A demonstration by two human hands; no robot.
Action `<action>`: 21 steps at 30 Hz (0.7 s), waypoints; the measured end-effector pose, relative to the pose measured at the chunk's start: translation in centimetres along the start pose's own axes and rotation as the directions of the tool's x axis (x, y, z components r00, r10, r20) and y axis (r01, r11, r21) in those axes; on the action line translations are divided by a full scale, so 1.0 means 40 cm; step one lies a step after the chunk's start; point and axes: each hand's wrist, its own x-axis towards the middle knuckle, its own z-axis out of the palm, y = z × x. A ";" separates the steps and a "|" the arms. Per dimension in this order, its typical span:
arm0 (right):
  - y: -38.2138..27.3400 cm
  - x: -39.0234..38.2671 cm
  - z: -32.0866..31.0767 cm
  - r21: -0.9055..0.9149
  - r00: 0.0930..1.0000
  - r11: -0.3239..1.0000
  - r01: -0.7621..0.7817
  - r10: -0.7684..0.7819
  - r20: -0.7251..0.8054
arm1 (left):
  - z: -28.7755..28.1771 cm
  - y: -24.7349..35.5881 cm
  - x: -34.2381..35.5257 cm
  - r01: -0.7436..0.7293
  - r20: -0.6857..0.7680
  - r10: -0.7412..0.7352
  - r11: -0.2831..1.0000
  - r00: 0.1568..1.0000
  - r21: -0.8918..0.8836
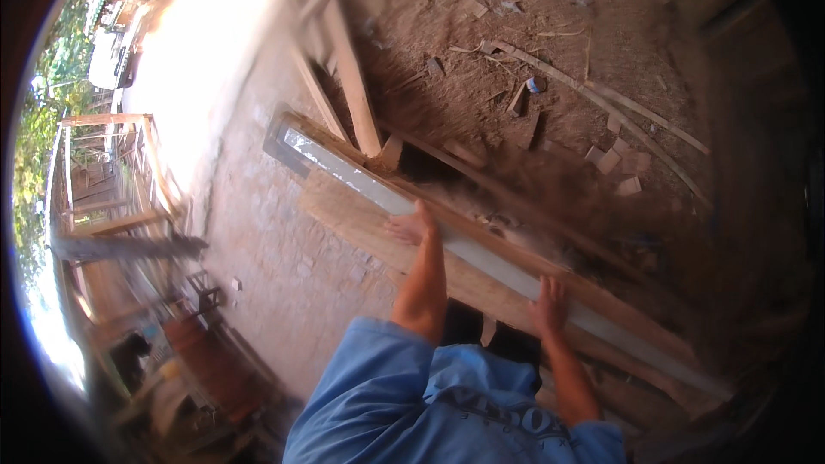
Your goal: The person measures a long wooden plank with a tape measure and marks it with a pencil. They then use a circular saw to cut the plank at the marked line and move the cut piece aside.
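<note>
A long grey metal bar [361, 179] lies along a stack of long wooden planks [344, 210], running from upper left to lower right. My left hand [411, 227] rests on the planks beside the bar, fingers wrapped over its edge. My right hand [548, 296] lies flat on the bar and the plank next to it, farther down its length. Both bare forearms come out of blue sleeves [378, 378] at the bottom.
Wood scraps and thin strips [601, 103] litter the dirt floor to the upper right. More planks [352, 77] lean behind the stack. A paved yard [266, 232] lies on the left, with wooden frames [112, 172] and a dark stool [206, 288].
</note>
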 end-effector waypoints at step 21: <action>0.007 0.014 -0.011 -0.088 0.997 0.994 0.067 -0.070 -0.032 | 0.031 -0.016 0.010 -0.019 0.037 0.018 1.000 0.999 0.004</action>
